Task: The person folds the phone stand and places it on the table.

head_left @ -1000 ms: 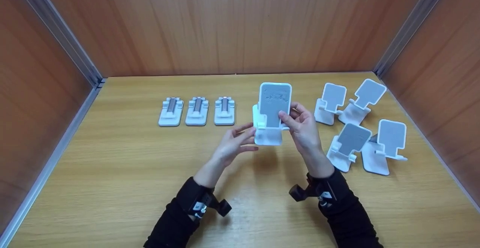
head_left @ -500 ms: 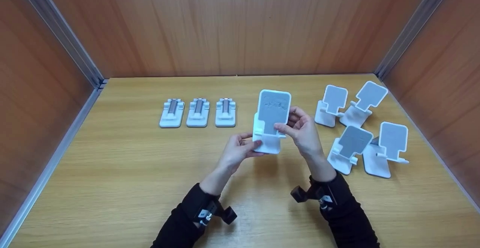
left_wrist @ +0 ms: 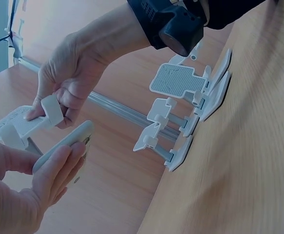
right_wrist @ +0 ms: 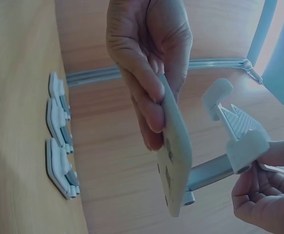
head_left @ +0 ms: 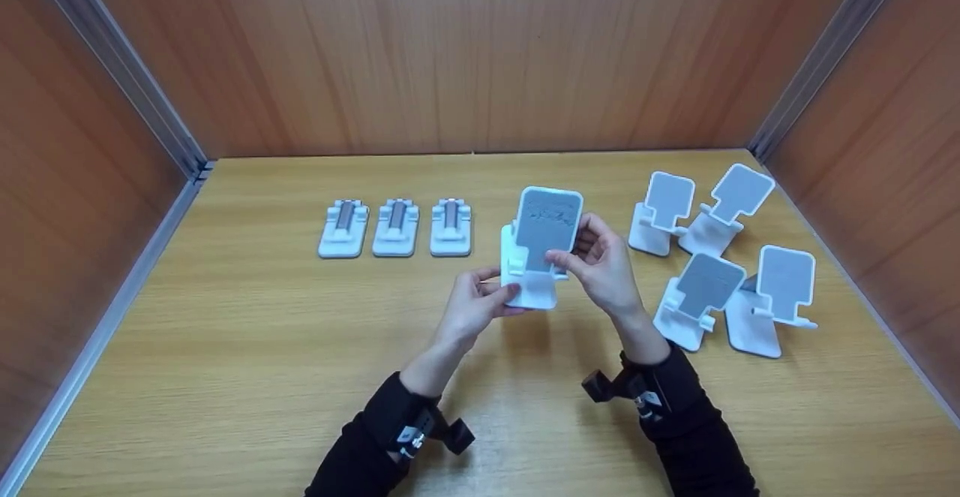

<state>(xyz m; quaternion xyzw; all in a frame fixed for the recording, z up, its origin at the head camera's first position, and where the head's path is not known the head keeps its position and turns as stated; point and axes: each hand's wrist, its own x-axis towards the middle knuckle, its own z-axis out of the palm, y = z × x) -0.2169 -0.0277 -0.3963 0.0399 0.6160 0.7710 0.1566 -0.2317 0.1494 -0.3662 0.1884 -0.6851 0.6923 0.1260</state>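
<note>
white phone stand held up off the surface, fingers of the left hand clamped on its base, those of the right hand on its upper plate; judged light, stiff, slightly slick, arm probably hinged, best held by base edge and plate side.

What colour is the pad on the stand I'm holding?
The pad is grey, rimmed in white; clearest in the head view.
</note>
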